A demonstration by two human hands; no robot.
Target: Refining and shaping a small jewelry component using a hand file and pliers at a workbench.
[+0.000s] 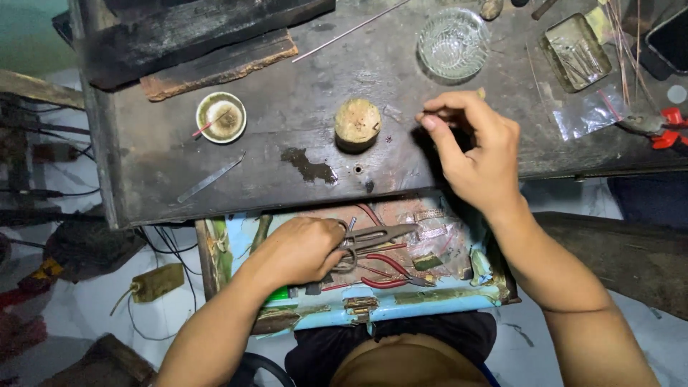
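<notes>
Shears (373, 238) are lying in the open drawer (430, 304), where the left hand (304, 251) is closing on their handles; the right hand (476, 147) is pinching something tiny over the dark bench (287, 115); lifting them free of the red-handled pliers (390, 272) looks due

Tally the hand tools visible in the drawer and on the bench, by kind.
Metal shears, under the left hand: 1
Red-handled pliers in the drawer: 1
Red-handled tool at the bench's right edge: 1
Flat metal strip: 1
Total: 4
</notes>
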